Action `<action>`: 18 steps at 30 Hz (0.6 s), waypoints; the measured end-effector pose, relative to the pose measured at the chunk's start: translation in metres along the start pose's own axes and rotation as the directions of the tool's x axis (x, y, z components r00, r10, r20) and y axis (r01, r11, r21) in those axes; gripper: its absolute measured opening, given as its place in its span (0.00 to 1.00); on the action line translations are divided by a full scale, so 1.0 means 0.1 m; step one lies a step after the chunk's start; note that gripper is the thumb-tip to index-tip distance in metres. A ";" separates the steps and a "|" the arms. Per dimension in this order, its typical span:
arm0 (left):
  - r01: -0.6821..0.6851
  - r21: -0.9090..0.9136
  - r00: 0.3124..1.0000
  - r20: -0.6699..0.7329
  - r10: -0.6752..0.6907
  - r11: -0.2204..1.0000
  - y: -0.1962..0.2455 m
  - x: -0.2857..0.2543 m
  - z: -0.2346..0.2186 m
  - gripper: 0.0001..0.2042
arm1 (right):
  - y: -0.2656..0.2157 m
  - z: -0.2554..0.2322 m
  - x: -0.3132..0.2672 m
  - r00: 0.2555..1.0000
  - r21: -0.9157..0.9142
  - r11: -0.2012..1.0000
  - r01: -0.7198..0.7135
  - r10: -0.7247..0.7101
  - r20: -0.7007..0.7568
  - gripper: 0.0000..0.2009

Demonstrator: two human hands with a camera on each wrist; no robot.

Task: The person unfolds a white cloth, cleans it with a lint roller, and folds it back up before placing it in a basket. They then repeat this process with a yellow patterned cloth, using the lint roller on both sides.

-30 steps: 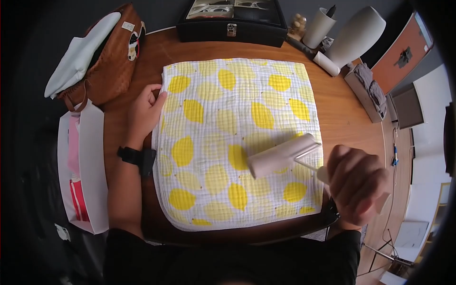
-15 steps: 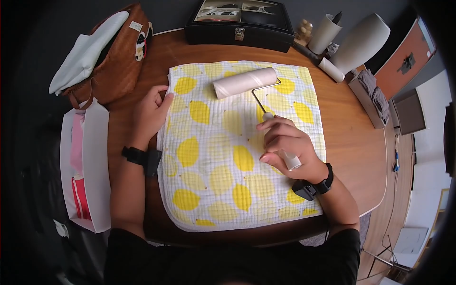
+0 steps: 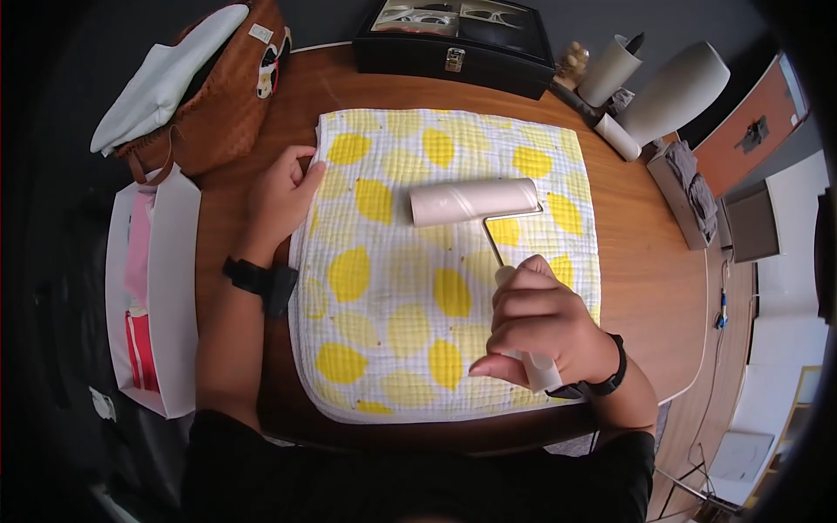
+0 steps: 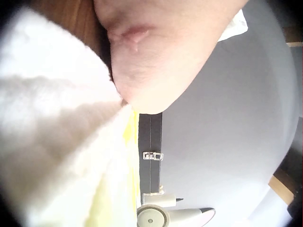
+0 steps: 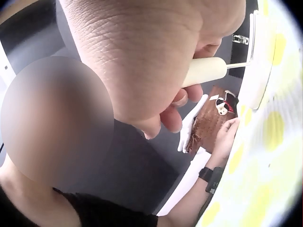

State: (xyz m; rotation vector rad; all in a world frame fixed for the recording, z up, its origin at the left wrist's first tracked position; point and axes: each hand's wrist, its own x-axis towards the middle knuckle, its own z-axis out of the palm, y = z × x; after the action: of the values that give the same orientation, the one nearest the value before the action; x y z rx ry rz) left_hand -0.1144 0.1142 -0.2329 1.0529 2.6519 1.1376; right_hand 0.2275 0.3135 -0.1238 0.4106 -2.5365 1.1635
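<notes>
A folded muslin blanket (image 3: 405, 253) with yellow lemon prints lies on the wooden table. At its left edge is my left hand (image 3: 283, 196), thumb and fingers holding the cloth's border; in the left wrist view part of this hand (image 4: 156, 56) meets the pale fabric. My right hand (image 3: 554, 322) grips the pale handle of a lint roller (image 3: 466, 203). The roller's white cylinder lies crosswise over the upper middle of the blanket, joined by a bent metal rod. The right wrist view shows the handle (image 5: 206, 72) passing through curled fingers, with the cylinder against the lemon cloth.
A brown woven bag (image 3: 235, 105) with a white cloth and a white box (image 3: 174, 288) of folded fabric stand left. Behind the blanket sits a black glasses case (image 3: 453, 61). A grey-white vase (image 3: 684, 91), a spare roll (image 3: 617, 138) and a tissue box (image 3: 684, 196) are right.
The lint roller went from the blanket's lower right up to its top, then came back slightly toward me with my right hand. My left hand has stayed at the left edge.
</notes>
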 end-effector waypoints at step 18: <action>0.007 -0.013 1.000 -0.007 -0.007 1.000 0.01 -0.01 -0.01 0.15 | 0.11 0.11 0.09 0.995 0.063 0.994 0.084 -0.080 -0.060 0.20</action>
State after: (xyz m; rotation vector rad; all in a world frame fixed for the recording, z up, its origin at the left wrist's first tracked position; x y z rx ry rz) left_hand -0.1134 0.1134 -0.2316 1.0388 2.6473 1.1576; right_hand 0.2134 0.3108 -0.1338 0.4854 -2.4141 1.2122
